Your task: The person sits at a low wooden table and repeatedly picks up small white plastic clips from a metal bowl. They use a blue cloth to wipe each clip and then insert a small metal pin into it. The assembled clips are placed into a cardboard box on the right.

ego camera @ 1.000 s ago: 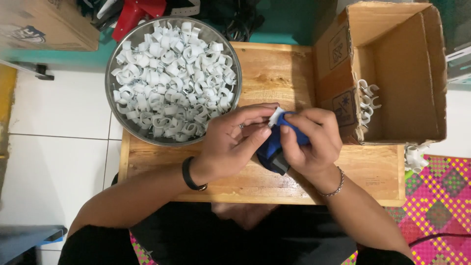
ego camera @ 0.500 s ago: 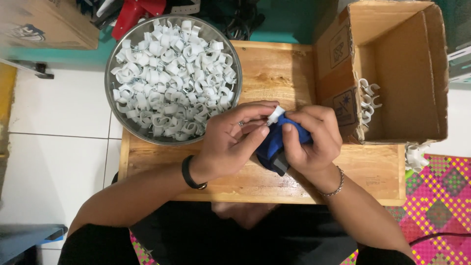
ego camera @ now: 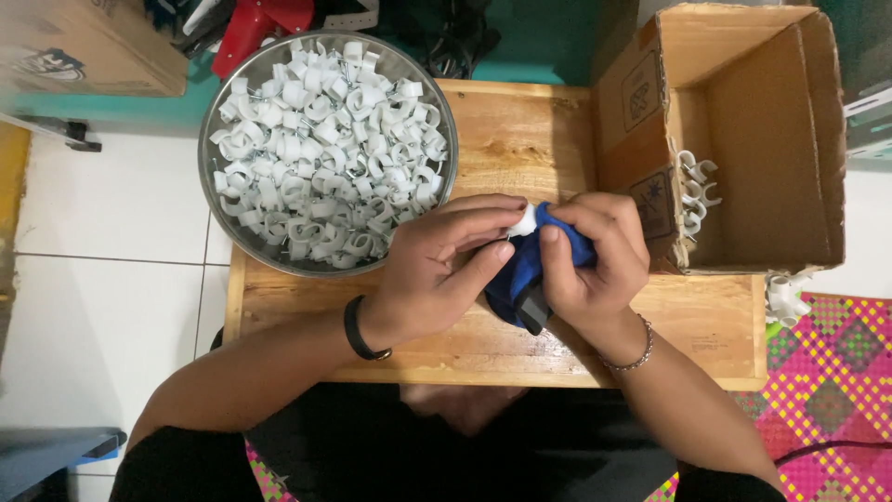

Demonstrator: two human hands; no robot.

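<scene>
My left hand (ego camera: 437,270) and my right hand (ego camera: 595,260) meet over the middle of a small wooden table (ego camera: 520,130). The right hand grips a dark blue cloth (ego camera: 525,274) bunched in its fingers. Both hands pinch a small white plastic clip (ego camera: 526,221) at the top of the cloth. To the left stands a round metal bowl (ego camera: 216,223) heaped with several white plastic clips (ego camera: 325,158). To the right a cardboard box (ego camera: 743,121) lies on its side, with several clips (ego camera: 695,191) inside near its left wall.
A few white clips (ego camera: 785,296) lie on the floor by the box's lower right corner. A pink woven mat (ego camera: 836,372) is at the bottom right, white floor tiles (ego camera: 102,279) at the left. Red and black items (ego camera: 260,23) and another cardboard box (ego camera: 84,42) sit beyond the table.
The hands stay in the same spot; the fingers have shifted slightly around the clip and cloth. Nothing else has moved.
</scene>
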